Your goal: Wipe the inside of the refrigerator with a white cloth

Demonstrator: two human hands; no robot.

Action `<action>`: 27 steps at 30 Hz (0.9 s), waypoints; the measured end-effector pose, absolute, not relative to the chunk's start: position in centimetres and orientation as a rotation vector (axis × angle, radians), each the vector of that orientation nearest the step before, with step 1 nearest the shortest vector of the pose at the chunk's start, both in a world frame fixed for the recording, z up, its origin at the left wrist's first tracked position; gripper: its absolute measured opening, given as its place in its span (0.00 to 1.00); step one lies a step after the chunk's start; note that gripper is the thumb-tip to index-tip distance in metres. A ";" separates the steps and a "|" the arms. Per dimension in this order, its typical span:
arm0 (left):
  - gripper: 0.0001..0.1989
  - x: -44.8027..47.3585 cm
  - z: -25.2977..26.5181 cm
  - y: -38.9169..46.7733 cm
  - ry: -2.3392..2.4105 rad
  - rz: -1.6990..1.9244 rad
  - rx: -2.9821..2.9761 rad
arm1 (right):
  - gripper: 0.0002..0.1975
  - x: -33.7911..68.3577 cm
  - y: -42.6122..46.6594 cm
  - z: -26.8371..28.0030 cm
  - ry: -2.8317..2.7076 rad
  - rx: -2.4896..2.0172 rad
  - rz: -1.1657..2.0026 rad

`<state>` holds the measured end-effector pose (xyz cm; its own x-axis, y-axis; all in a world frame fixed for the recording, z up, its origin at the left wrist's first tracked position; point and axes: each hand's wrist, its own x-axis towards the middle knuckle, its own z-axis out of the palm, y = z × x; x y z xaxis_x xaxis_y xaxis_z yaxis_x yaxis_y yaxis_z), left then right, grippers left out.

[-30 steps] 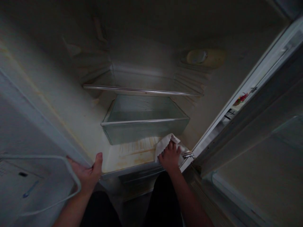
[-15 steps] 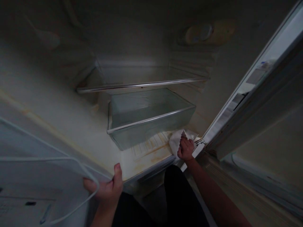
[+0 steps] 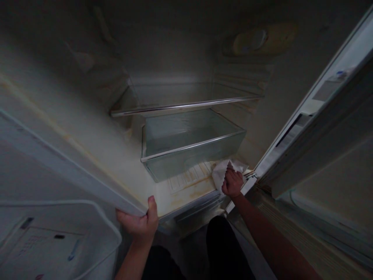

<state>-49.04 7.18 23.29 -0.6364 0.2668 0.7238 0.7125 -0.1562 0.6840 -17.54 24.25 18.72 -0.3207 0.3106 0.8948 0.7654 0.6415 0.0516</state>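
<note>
My right hand (image 3: 232, 182) is closed on a white cloth (image 3: 219, 175), pressed to the front right of the stained fridge floor (image 3: 195, 191). Part of the cloth is hidden by the fingers. At the lower left my left hand (image 3: 141, 222) grips the front edge of the fridge's side wall (image 3: 116, 186), thumb on the inner side. A clear drawer (image 3: 192, 155) sits tilted on the fridge floor behind both hands, its front rim angled up to the right. Above it runs a glass shelf (image 3: 186, 105) with a shiny front strip.
A bottle with yellowish contents (image 3: 247, 42) lies in the upper right of the fridge. The open fridge door (image 3: 320, 186) stands on the right. To the left, a white cable (image 3: 96, 206) loops in front of a white box (image 3: 43, 249). My knees (image 3: 224, 241) are close below.
The whole view has shifted slightly, so the fridge and both hands appear further right. The right hand stays on the cloth and the left on the wall edge.
</note>
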 end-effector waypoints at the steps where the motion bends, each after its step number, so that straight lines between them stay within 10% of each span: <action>1: 0.34 -49.0 23.4 7.2 -1.766 -1.857 -1.106 | 0.10 -17.5 24.3 18.7 -1.903 -0.849 -0.592; 27: 0.47 -46.1 26.1 6.8 -1.938 -1.745 -1.115 | 0.13 -18.1 18.6 18.7 -1.944 -1.070 0.288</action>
<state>-46.06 6.78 26.15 -0.6517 0.3399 0.6780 0.7099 -0.0413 0.7031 -18.10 18.63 18.67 -0.2488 0.7736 0.5828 0.5711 0.6032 -0.5568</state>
